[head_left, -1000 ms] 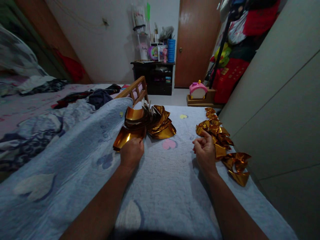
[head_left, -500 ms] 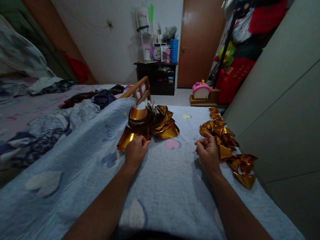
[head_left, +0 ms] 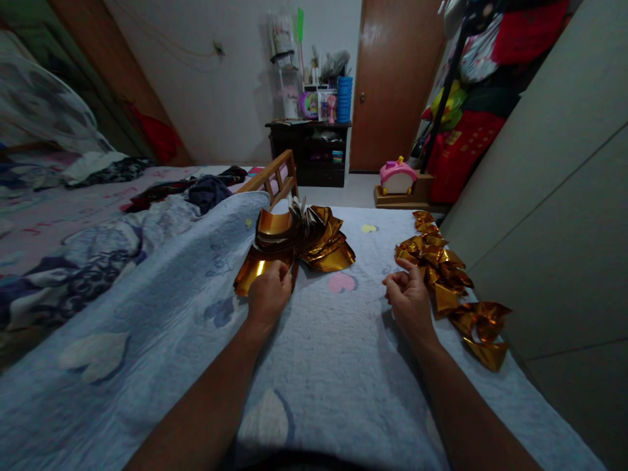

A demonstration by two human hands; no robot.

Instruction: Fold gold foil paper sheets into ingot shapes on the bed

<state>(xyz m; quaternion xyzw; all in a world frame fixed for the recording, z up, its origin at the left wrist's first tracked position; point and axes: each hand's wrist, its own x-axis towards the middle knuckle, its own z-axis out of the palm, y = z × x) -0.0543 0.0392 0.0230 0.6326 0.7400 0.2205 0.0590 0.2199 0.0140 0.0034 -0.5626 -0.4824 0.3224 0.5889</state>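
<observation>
My left hand [head_left: 269, 294] is at the front of a fanned stack of shiny gold foil sheets [head_left: 275, 226], its thumb and fingers closed on the near edge of a gold foil sheet [head_left: 255, 269]. The fingertips are partly hidden by the hand. To the right, my right hand [head_left: 409, 294] hovers over the quilt with its fingers loosely curled and the index finger apart; I see nothing in it. Just beyond and beside it runs a row of folded gold foil pieces [head_left: 444, 268], with one folded foil piece [head_left: 483, 327] nearer to me.
The light-blue quilt [head_left: 338, 366] with heart patterns lies under everything. A wooden bed rail [head_left: 279, 171] stands behind the stack. Rumpled clothes [head_left: 210, 193] lie at left. A pale cabinet [head_left: 554, 248] borders the right side; a pink toy [head_left: 398, 176] sits beyond the bed.
The fingers of my left hand have drawn in and lifted slightly at the sheet's edge. My right hand has hardly moved. The whole view has shifted a little.
</observation>
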